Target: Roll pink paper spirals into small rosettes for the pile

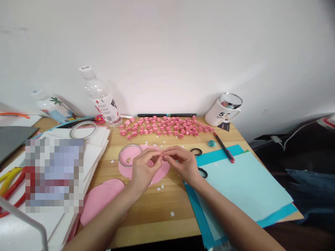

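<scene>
My left hand (145,166) and my right hand (180,162) meet over the middle of the wooden table (146,212), fingertips pinched together on a small pink paper piece (161,156). Under them lies a pink paper sheet (159,172) with a ring of clear tape (128,155) on its left part. Behind the hands, several small pink paper roses (167,126) are spread in rows near the wall. Black-handled scissors (199,162) lie right beside my right hand, partly hidden by it.
Blue paper sheets (243,181) cover the right side, with a red pen (223,147) and a small blue-green round object (211,143). A white mug (222,111), a black pen (167,115), two plastic bottles (101,97), white sheets (94,146), pink cut-outs (101,198).
</scene>
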Available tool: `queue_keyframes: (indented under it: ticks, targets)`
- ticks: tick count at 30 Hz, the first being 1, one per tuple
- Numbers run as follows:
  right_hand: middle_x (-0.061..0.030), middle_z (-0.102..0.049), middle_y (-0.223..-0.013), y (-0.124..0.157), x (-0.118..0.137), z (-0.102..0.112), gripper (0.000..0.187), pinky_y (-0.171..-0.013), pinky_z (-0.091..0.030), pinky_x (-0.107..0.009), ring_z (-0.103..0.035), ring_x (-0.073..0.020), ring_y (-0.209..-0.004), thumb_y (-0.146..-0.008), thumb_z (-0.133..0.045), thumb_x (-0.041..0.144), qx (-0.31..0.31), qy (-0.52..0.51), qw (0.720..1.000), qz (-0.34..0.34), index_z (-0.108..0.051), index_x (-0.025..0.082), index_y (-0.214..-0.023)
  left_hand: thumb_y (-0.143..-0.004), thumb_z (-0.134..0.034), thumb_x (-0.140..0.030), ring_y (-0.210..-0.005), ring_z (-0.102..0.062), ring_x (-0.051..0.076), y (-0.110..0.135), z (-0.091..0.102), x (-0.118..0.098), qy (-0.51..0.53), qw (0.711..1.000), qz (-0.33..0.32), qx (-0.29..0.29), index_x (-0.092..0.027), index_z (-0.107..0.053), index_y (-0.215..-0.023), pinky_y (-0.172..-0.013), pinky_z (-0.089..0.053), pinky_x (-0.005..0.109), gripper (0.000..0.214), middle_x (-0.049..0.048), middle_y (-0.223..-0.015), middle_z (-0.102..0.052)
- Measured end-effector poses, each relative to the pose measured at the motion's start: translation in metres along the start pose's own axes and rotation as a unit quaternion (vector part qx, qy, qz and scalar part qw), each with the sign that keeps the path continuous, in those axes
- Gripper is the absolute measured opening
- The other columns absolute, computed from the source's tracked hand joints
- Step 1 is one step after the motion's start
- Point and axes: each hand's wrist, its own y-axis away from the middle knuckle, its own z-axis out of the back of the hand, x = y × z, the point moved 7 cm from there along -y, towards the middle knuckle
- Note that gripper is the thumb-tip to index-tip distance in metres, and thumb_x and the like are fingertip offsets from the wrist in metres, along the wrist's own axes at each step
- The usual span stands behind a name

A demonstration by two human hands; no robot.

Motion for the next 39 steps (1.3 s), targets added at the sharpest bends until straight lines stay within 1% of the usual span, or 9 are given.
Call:
queue_keyframes:
  ticks: [3,11,15,20,24,28,31,34,39]
  targets:
    - [-0.0073,-0.066,-0.085,0.0,0.002,0.001,0.008,-0.062,-0.055,-0.029,-0.063,-0.0177,-0.075,-0.076,-0.063,0.024,0.008,0.011,1.0,0.008,-0.071,0.022,-0.079,-0.073,-0.059,-0.011,-0.068,-0.061,0.012,0.0,0.0,0.0,0.005,1.0,0.005,0.005,-0.017,-0.066,-0.079,-0.061,-0.052,0.022,0.011,0.0025,-0.077,-0.067]
    - [-0.0064,-0.064,-0.084,0.001,-0.009,-0.004,0.011,-0.069,-0.057,-0.033,-0.064,-0.0173,-0.073,-0.074,-0.066,0.031,0.006,-0.077,0.996,-0.045,-0.068,0.02,-0.076,-0.073,-0.059,-0.014,-0.068,-0.066,0.014,0.001,-0.002,0.009,0.056,0.996,0.066,0.01,-0.016,-0.067,-0.078,-0.062,-0.055,0.023,0.009,0.0036,-0.078,-0.07]
    - [-0.0063,-0.065,-0.083,0.001,-0.01,-0.005,0.009,-0.07,-0.057,-0.034,-0.065,-0.0177,-0.073,-0.075,-0.065,0.027,0.007,-0.078,0.996,-0.046,-0.068,0.019,-0.078,-0.074,-0.06,-0.016,-0.066,-0.067,0.014,0.004,-0.004,0.015,0.042,0.996,0.08,0.02,-0.017,-0.067,-0.084,-0.062,-0.056,0.023,0.012,0.0035,-0.079,-0.071]
    - [-0.006,-0.065,-0.082,0.0,-0.005,-0.004,0.01,-0.066,-0.057,-0.031,-0.064,-0.0169,-0.072,-0.077,-0.06,0.024,0.019,-0.006,1.0,-0.008,-0.068,0.021,-0.082,-0.078,-0.056,-0.016,-0.07,-0.066,0.014,0.003,-0.004,0.003,-0.026,0.999,-0.022,0.038,-0.019,-0.067,-0.088,-0.057,-0.055,0.022,0.015,0.0033,-0.08,-0.071]
    - [-0.0068,-0.067,-0.083,0.001,0.003,-0.003,0.012,-0.061,-0.056,-0.028,-0.065,-0.0167,-0.072,-0.078,-0.056,0.02,0.02,0.097,0.993,0.059,-0.067,0.021,-0.082,-0.077,-0.055,-0.013,-0.067,-0.064,0.013,0.001,-0.004,-0.001,-0.054,0.996,-0.051,0.055,-0.018,-0.066,-0.08,-0.054,-0.052,0.02,0.012,0.0032,-0.076,-0.07]
    - [-0.0067,-0.07,-0.084,0.005,0.01,-0.006,0.019,-0.066,-0.055,-0.028,-0.066,-0.0172,-0.077,-0.08,-0.05,0.016,0.037,0.212,0.966,0.143,-0.067,0.023,-0.085,-0.073,-0.056,-0.008,-0.066,-0.063,0.013,0.001,-0.007,0.0,-0.087,0.992,-0.061,0.07,-0.019,-0.064,-0.078,-0.058,-0.051,0.022,0.015,0.0018,-0.075,-0.069]
    - [-0.0057,-0.07,-0.081,0.009,0.012,-0.011,0.021,-0.065,-0.052,-0.026,-0.066,-0.0166,-0.073,-0.08,-0.047,0.014,0.054,0.287,0.94,0.175,-0.066,0.022,-0.083,-0.071,-0.055,-0.006,-0.066,-0.062,0.013,0.003,-0.01,0.003,-0.103,0.99,-0.052,0.081,-0.019,-0.062,-0.08,-0.059,-0.05,0.022,0.018,0.0011,-0.076,-0.068]
    - [-0.0035,-0.068,-0.064,0.01,0.011,-0.011,0.017,-0.052,-0.047,-0.023,-0.062,-0.0143,-0.056,-0.078,-0.048,0.015,0.034,0.337,0.928,0.155,-0.064,0.02,-0.074,-0.073,-0.054,-0.007,-0.068,-0.061,0.013,0.005,-0.012,0.003,-0.102,0.99,-0.055,0.077,-0.018,-0.061,-0.081,-0.059,-0.049,0.023,0.015,0.0017,-0.077,-0.066]
    - [-0.0013,-0.064,-0.057,0.01,0.001,-0.008,0.01,-0.047,-0.044,-0.022,-0.056,-0.0124,-0.048,-0.075,-0.053,0.02,-0.008,0.23,0.973,0.024,-0.059,0.018,-0.067,-0.076,-0.054,-0.009,-0.072,-0.061,0.013,0.005,-0.011,-0.003,-0.084,0.993,-0.066,0.05,-0.017,-0.06,-0.08,-0.063,-0.049,0.024,0.011,0.0028,-0.079,-0.066]
